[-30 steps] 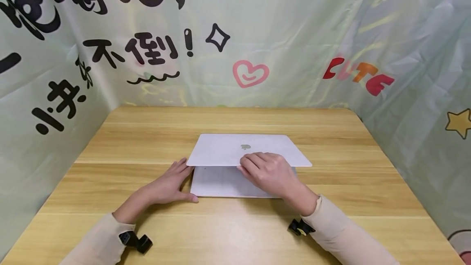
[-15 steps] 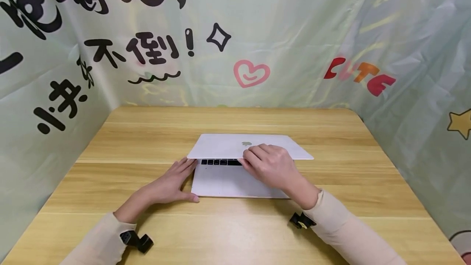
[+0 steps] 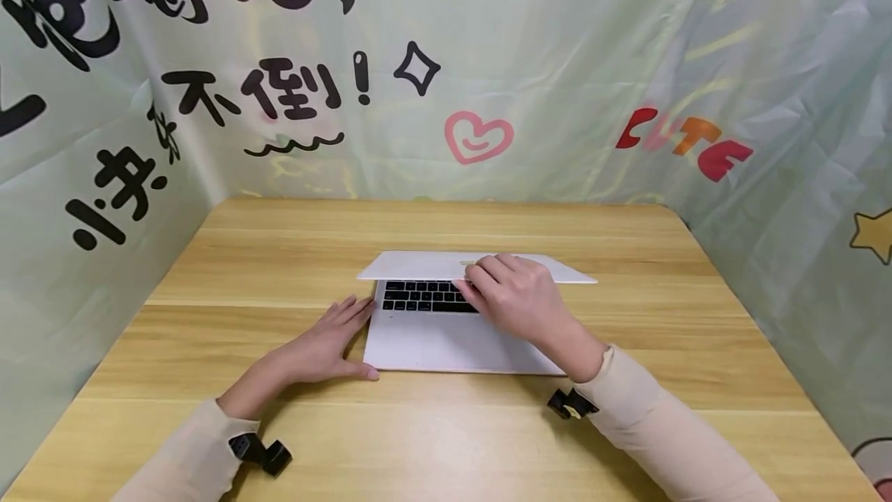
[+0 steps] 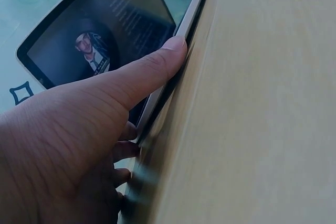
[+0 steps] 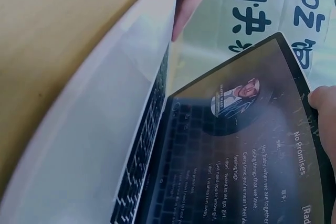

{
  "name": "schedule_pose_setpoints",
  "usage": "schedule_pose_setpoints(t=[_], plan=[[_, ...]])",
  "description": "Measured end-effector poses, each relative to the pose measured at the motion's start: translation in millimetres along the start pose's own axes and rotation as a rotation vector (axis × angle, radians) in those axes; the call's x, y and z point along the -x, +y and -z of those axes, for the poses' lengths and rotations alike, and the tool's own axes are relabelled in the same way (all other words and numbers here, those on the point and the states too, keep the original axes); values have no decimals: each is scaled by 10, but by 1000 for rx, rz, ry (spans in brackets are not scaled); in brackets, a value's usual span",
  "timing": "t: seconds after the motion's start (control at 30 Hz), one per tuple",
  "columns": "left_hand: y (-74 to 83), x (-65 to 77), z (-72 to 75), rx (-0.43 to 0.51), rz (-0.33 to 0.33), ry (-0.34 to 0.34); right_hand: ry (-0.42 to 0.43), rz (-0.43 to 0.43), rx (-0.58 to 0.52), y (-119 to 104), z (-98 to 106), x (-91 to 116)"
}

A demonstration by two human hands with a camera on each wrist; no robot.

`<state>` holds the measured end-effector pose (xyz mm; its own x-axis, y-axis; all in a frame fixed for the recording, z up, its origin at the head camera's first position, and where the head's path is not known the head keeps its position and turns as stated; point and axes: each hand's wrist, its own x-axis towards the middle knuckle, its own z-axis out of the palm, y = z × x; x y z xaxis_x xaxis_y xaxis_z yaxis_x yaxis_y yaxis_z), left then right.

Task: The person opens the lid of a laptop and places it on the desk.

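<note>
A silver laptop (image 3: 432, 343) lies on the wooden table, its lid (image 3: 411, 267) tilted partway up over the keyboard (image 3: 420, 295). My right hand (image 3: 523, 300) pinches the front edge of the lid near its middle, thumb underneath and fingers on top. Along the left side of the base rests my left hand (image 3: 317, 347), fingers extended, thumb at the front left corner. The lit screen (image 5: 247, 135) shows lyrics and a round portrait in the right wrist view. In the left wrist view, the thumb (image 4: 157, 61) touches the base's edge.
The wooden table (image 3: 446, 440) extends on all sides of the laptop. A pale printed cloth (image 3: 557, 45) hangs behind and along both sides. Black wrist cameras (image 3: 259, 452) sit at both sleeve cuffs.
My right hand has raised the lid up and back, so the keyboard now shows below it. The left hand stays at the base's left side.
</note>
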<state>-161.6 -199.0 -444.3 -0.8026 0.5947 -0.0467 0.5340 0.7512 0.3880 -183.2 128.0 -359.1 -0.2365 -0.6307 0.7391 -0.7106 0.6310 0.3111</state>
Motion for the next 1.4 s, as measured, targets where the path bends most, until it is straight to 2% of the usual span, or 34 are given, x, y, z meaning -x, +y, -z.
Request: schedule_pose_setpoints(t=[0.6,0.9,1.23,1.4], plan=[[-17,-5,-28,26,0,4,-20,-85,15,191,-11,-205],[-13,-2,-13,25,-9,7,-76,-127,-21,298,-4,-311],[-1,-4,-6,21,1,2,-186,-169,-16,438,30,-436],[-2,-7,10,20,1,4,-307,-217,-44,510,75,-539]])
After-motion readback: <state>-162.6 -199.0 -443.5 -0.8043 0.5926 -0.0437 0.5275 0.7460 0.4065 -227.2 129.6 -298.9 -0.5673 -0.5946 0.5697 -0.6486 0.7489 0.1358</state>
